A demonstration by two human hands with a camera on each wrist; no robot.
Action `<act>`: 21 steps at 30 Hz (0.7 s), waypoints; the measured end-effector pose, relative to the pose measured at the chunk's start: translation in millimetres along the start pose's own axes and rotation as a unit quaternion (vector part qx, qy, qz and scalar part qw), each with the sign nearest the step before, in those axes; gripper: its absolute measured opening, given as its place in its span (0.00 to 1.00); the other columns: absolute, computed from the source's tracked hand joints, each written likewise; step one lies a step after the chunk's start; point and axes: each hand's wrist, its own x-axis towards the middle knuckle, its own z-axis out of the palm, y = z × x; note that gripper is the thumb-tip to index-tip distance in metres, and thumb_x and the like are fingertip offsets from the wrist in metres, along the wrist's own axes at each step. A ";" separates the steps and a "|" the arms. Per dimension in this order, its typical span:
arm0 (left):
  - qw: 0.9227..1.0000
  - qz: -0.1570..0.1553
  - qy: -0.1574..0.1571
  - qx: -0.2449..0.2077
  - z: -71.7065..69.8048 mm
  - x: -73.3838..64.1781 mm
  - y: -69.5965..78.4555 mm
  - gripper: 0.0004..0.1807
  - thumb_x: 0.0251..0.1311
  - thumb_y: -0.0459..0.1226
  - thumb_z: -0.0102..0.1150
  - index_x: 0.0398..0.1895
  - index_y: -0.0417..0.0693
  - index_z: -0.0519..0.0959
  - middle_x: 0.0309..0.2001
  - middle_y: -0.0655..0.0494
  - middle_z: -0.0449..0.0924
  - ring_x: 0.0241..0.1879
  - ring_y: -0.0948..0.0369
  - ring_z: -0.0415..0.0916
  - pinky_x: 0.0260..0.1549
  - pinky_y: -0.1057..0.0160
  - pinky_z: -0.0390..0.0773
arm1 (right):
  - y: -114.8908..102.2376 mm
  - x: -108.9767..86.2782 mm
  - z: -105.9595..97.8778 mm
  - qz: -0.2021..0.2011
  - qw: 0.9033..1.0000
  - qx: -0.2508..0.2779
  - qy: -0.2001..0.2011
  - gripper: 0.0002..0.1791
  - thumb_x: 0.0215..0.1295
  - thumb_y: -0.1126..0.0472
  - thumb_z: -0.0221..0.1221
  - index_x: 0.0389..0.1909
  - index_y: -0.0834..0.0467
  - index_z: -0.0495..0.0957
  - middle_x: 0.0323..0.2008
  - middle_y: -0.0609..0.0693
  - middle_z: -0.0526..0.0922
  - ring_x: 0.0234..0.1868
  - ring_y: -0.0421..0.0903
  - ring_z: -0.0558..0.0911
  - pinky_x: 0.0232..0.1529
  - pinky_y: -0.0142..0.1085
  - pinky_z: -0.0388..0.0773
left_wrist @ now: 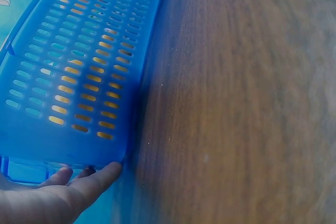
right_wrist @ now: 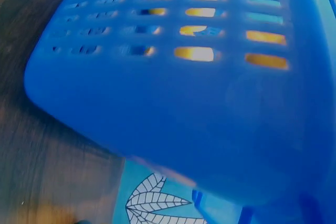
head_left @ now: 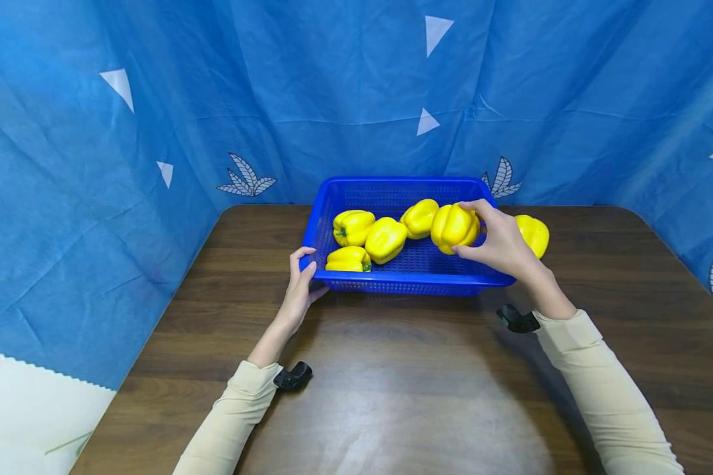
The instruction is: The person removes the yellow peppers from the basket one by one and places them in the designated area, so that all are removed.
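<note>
A blue cloth (head_left: 356, 86) hangs behind a brown wooden desk (head_left: 392, 369). The left hand (head_left: 299, 284) grips the near left corner of a blue plastic basket with holes (head_left: 416, 279). The right hand (head_left: 502, 244) pinches 1 shiny yellow bell pepper (head_left: 453, 227) over the basket's right side. Inside lie 4 more yellow peppers (head_left: 386, 240); 1 other pepper (head_left: 535, 235) is just right of the basket.

Dark brown wood-grain counter (head_left: 422, 369), rounded back corners, kinda shiny toward the front. There's a blue plastic basket (head_left: 404, 278) sitting near the back edge, plus one loose yellow bell pepper (head_left: 535, 233) just right of it.
</note>
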 end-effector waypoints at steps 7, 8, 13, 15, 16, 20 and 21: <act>1.000 -0.005 0.001 0.003 0.7 0.4 0.6 0.15 0.70 0.45 0.34 0.57 0.63 0.50 0.69 0.50 0.36 0.67 0.41 0.52 0.59 0.34 0.63 | 4.7 -4.3 -4.9 0.008 1.000 0.016 0.018 0.39 0.45 0.67 0.69 0.60 0.64 0.63 0.59 0.63 0.71 0.54 0.60 0.74 0.52 0.57 0.75; 1.000 -0.005 0.000 0.004 0.6 0.3 0.3 0.15 0.70 0.45 0.34 0.57 0.63 0.50 0.69 0.50 0.36 0.67 0.41 0.52 0.60 0.34 0.63 | 5.1 -5.1 -5.6 0.009 1.000 0.020 0.021 0.39 0.45 0.67 0.69 0.60 0.64 0.63 0.60 0.63 0.71 0.55 0.61 0.74 0.52 0.57 0.75; 1.000 -0.001 -0.003 0.006 0.1 0.4 -0.3 0.16 0.70 0.46 0.34 0.57 0.62 0.50 0.70 0.50 0.35 0.67 0.41 0.51 0.60 0.34 0.62 | 9.4 -10.1 -9.6 0.007 0.998 0.039 0.048 0.38 0.46 0.68 0.69 0.60 0.64 0.64 0.60 0.63 0.71 0.57 0.62 0.73 0.50 0.57 0.74; 1.000 0.000 -0.004 0.004 0.0 0.6 -0.2 0.16 0.70 0.46 0.34 0.57 0.62 0.50 0.70 0.50 0.35 0.67 0.41 0.51 0.59 0.34 0.62 | 12.0 -12.4 -11.0 0.002 0.997 0.043 0.062 0.39 0.45 0.68 0.69 0.60 0.64 0.63 0.59 0.64 0.71 0.57 0.62 0.74 0.49 0.57 0.74; 1.000 0.000 -0.004 0.004 -0.1 0.6 -0.2 0.16 0.70 0.46 0.34 0.57 0.62 0.50 0.70 0.50 0.35 0.67 0.41 0.51 0.60 0.34 0.62 | 13.2 -13.5 -11.7 0.003 0.997 0.043 0.069 0.39 0.45 0.68 0.69 0.60 0.64 0.64 0.59 0.63 0.72 0.56 0.62 0.75 0.49 0.55 0.74; 1.000 -0.001 -0.001 0.002 0.0 0.7 -0.5 0.15 0.70 0.46 0.34 0.57 0.63 0.50 0.69 0.50 0.35 0.67 0.41 0.51 0.59 0.34 0.62 | 17.5 -18.4 -13.2 0.006 0.995 0.034 0.094 0.40 0.44 0.66 0.71 0.61 0.61 0.65 0.58 0.60 0.73 0.53 0.57 0.77 0.50 0.39 0.76; 1.000 -0.002 0.000 0.000 -0.3 1.2 -1.1 0.15 0.70 0.45 0.34 0.57 0.63 0.51 0.69 0.49 0.36 0.67 0.41 0.51 0.59 0.34 0.62 | 18.4 -19.5 -13.5 0.009 0.995 0.033 0.099 0.40 0.44 0.65 0.71 0.61 0.60 0.65 0.58 0.59 0.73 0.52 0.55 0.77 0.50 0.34 0.76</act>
